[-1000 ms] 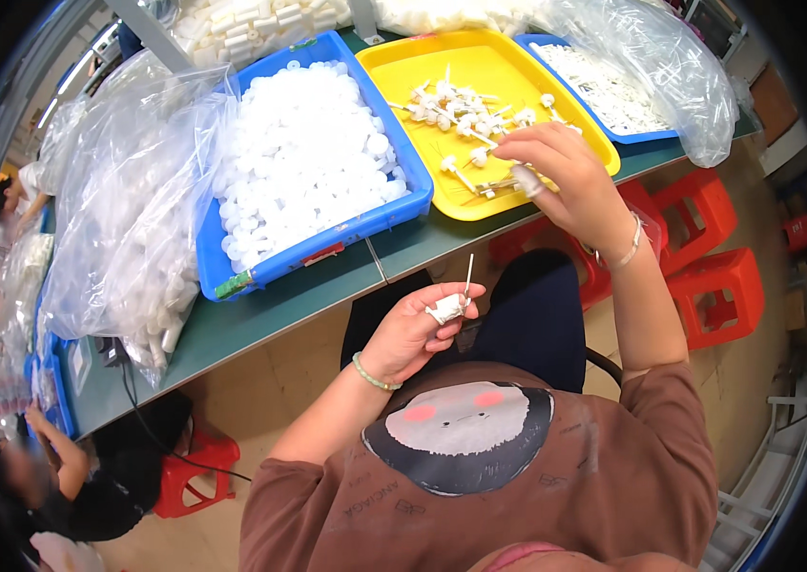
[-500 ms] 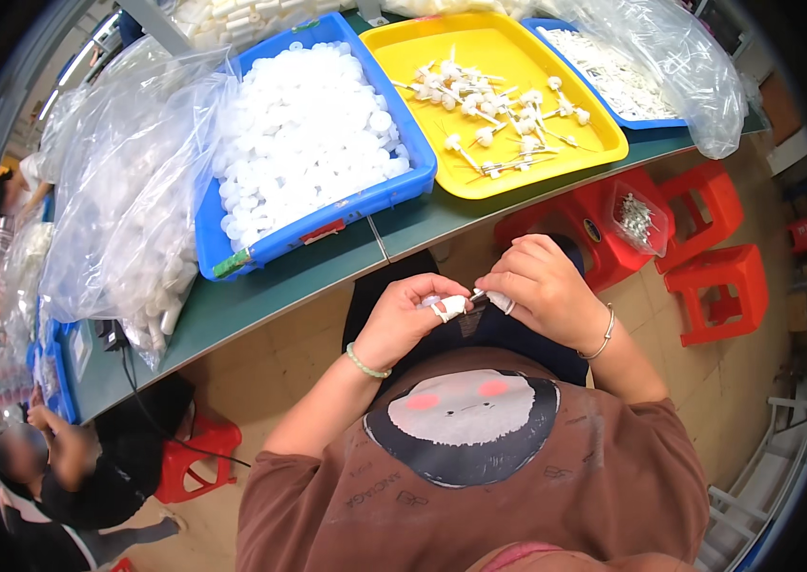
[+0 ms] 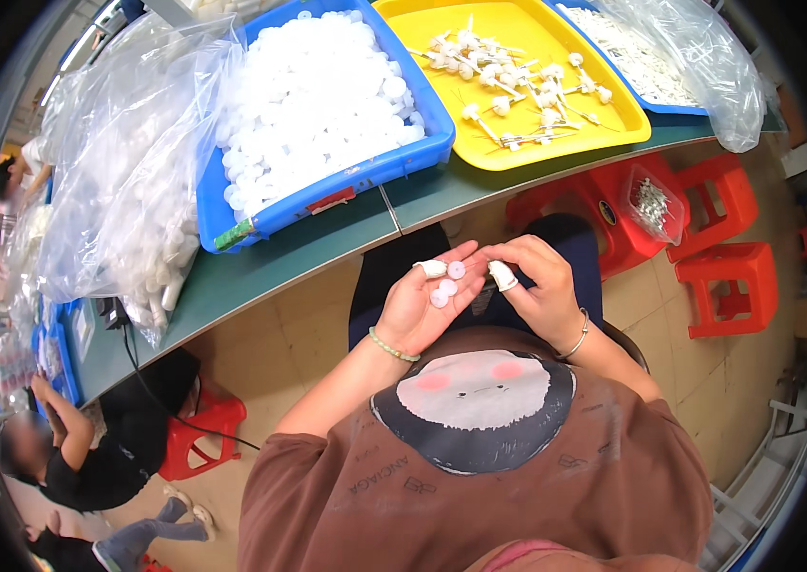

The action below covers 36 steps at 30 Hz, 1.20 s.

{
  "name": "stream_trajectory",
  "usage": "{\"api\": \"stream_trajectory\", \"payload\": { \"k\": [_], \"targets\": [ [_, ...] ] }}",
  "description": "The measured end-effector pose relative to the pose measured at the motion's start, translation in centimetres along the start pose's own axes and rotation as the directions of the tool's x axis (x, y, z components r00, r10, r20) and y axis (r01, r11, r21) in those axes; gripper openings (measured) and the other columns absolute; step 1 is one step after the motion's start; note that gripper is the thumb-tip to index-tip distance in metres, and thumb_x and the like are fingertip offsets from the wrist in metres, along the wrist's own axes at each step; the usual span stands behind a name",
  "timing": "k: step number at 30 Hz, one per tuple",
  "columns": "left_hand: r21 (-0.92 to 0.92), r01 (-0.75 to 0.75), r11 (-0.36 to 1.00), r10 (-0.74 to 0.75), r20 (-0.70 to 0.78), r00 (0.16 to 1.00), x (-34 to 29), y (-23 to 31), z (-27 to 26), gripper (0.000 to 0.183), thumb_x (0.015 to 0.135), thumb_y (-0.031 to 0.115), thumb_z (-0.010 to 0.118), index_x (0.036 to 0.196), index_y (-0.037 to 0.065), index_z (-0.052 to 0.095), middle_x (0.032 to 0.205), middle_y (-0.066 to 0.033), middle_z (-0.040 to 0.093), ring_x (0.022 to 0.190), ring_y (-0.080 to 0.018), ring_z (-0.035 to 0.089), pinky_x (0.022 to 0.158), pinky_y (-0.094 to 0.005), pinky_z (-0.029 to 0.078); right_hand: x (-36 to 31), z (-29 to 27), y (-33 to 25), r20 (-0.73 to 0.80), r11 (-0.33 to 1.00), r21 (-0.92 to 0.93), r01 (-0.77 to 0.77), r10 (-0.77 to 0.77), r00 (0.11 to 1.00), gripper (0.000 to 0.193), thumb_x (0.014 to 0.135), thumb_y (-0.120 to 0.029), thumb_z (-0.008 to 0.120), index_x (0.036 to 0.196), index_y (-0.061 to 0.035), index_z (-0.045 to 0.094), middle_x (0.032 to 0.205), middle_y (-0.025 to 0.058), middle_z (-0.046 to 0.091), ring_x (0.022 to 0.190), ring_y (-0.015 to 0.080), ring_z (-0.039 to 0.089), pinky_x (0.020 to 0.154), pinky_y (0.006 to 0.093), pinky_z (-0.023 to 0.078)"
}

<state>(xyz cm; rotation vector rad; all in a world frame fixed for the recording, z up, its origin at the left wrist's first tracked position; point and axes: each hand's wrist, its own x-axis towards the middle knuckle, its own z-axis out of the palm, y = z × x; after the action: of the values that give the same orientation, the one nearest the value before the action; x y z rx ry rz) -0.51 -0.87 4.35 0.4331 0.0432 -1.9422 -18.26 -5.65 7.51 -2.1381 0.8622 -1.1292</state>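
My left hand (image 3: 425,307) is turned palm up in front of my lap, fingers stretched out. It holds several small round translucent white plastic caps; one cap (image 3: 456,271) sits by the thumb tip, another cap (image 3: 439,297) lower on the palm. Close against its fingertips, my right hand (image 3: 542,278) has thumb and forefinger brought together in a pinch; what is between them is too thin to make out. White wrapping covers both thumbs. Beyond them, a blue tray (image 3: 351,183) is heaped with similar white caps. A yellow tray (image 3: 613,124) bears white-headed pieces with thin metal pins.
The green table (image 3: 327,238) runs across ahead. Clear bags (image 3: 127,181) of white parts lie left, and another blue tray (image 3: 647,81) far right. Below right are red stools (image 3: 728,286) and a clear box (image 3: 654,205) of metal pieces. Another person (image 3: 89,458) sits at left.
My left hand has opened out palm up, showing the caps. My right hand has shifted slightly, its pinch now at the left fingertips. The whole view has tilted a little.
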Motion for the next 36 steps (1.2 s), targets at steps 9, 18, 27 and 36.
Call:
{"api": "stream_trajectory", "payload": {
  "k": [9, 18, 27, 36],
  "targets": [
    [-0.012, 0.025, 1.0, -0.023, 0.119, 0.993, 0.5, -0.4, -2.9, 0.035, 0.094, 0.013, 0.053, 0.125, -0.001, 0.045, 0.117, -0.0129, 0.054, 0.096, -0.0146, 0.059, 0.083, -0.0233, 0.053, -0.2, 0.6, 0.5, -0.01, 0.997, -0.08, 0.014, -0.015, 1.0, 0.016, 0.069, -0.009, 0.072, 0.084, -0.0097, 0.065, 0.077, 0.0038, 0.061, 0.068, 0.0216, 0.056, 0.063, 0.0322, 0.042],
    [0.056, -0.042, 0.998, 0.036, 0.095, 0.995, 0.2, -1.1, -1.6, 0.035, 0.095, 0.015, 0.052, 0.126, 0.001, 0.046, 0.109, -0.0078, 0.057, 0.099, -0.015, 0.058, 0.089, -0.0265, 0.051, -0.1, 0.5, 0.4, -0.012, 0.976, -0.199, 0.092, -0.096, 0.995, 0.015, 0.068, -0.011, 0.072, 0.081, -0.01, 0.064, 0.071, 0.0028, 0.057, 0.065, 0.0216, 0.053, 0.06, 0.0328, 0.04],
    [0.124, -0.081, 0.989, 0.077, 0.038, 0.996, 0.3, -1.1, -2.0, 0.035, 0.094, 0.016, 0.054, 0.125, 0.001, 0.049, 0.113, -0.0103, 0.057, 0.1, -0.0161, 0.058, 0.091, -0.0281, 0.051, -0.5, 0.3, 0.5, -0.019, 0.981, -0.178, 0.072, -0.076, 0.997, 0.015, 0.068, -0.011, 0.072, 0.079, -0.0091, 0.062, 0.07, 0.0036, 0.056, 0.065, 0.0222, 0.054, 0.059, 0.034, 0.04],
    [0.209, -0.138, 0.968, 0.139, 0.01, 0.99, 0.3, -1.1, -1.9, 0.033, 0.092, 0.012, 0.057, 0.124, 0.004, 0.051, 0.113, -0.008, 0.059, 0.099, -0.0152, 0.059, 0.088, -0.0269, 0.051, -0.5, 0.3, 0.5, -0.029, 0.96, -0.27, 0.078, -0.089, 0.996, 0.018, 0.067, -0.01, 0.072, 0.082, -0.0089, 0.062, 0.072, 0.0038, 0.056, 0.067, 0.0224, 0.055, 0.059, 0.0338, 0.04]
  ]
}}
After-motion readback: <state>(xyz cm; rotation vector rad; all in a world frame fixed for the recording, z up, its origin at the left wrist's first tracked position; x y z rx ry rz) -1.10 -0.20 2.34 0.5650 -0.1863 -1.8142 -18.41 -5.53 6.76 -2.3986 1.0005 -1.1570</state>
